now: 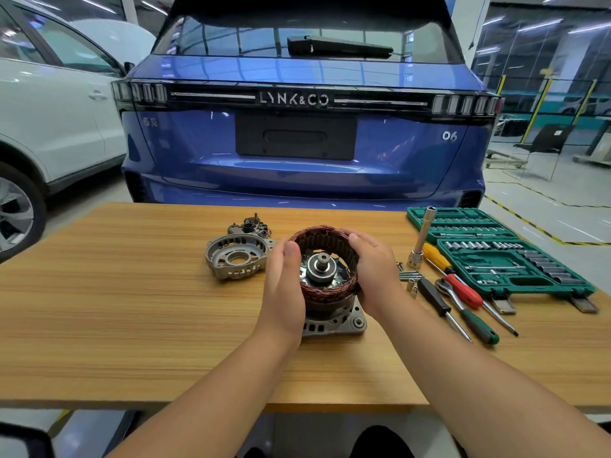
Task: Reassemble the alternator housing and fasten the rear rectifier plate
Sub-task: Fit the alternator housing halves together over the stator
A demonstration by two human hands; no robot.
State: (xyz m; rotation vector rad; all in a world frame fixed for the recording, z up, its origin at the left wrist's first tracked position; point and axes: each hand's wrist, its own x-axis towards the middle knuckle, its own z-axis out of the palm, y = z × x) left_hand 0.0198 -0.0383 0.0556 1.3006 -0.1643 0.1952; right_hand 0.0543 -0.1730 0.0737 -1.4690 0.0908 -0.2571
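A wooden table (132, 309) holds metal motor parts (236, 259). A green tool box (502, 256) and screwdrivers (463, 292) lie there too.

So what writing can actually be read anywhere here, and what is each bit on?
"LYNK&CO": blue car's tailgate, on the dark light bar.
"06": tailgate, lower right.
Small badge, tailgate left: characters too blurred to read.
Green socket set case and alternator parts: no readable markings.
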